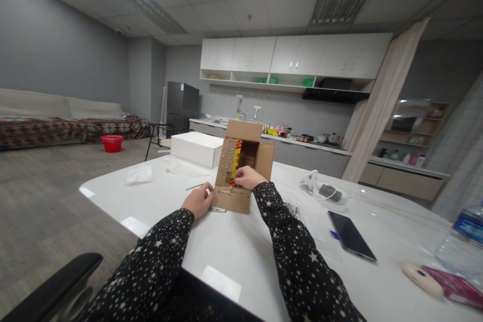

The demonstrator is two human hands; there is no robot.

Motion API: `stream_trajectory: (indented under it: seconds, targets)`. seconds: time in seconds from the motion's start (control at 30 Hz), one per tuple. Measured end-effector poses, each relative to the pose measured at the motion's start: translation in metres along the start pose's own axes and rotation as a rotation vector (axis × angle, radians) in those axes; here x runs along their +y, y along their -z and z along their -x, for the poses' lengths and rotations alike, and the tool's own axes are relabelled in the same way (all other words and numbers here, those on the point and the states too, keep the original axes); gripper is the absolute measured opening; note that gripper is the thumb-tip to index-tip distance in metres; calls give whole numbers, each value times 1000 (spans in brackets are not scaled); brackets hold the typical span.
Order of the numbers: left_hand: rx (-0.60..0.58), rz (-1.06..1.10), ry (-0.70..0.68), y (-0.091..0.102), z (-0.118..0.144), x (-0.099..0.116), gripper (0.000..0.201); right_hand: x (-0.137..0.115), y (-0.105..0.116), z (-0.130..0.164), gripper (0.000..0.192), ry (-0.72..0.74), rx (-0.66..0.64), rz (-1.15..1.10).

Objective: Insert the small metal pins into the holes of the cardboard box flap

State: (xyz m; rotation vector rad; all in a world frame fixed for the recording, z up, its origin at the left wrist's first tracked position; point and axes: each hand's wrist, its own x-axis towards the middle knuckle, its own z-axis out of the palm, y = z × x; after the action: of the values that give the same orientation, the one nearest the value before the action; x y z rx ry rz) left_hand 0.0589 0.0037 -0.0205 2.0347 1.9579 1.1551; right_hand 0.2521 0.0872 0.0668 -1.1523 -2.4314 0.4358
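Observation:
An opened cardboard box (256,153) stands on the table with its flaps folded out and its opening towards me. Rows of small holes or dots mark its left flap and its front flap (234,204), and a yellow and red strip (236,158) runs down beside the opening. My left hand (199,200) has its fingers curled against the lower left edge of the box. At the mouth of the box, my right hand (247,178) is closed in a pinch over the front flap; what sits between its fingertips is too small to make out.
Behind the box, to the left, is a white box (196,148). Crumpled white plastic (139,175) lies left. To the right are a white cabled device (326,193), a phone (351,235), a doll-like item (422,277) and a water bottle (466,236). A chair armrest (56,287) is lower left.

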Motion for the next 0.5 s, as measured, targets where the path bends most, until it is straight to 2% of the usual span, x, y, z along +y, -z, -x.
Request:
stream_trajectory:
  seconds: [0.5]
  targets:
    - [-1,-4,-6,0,0,1,15,-2,3,1,18,-5,-4,42]
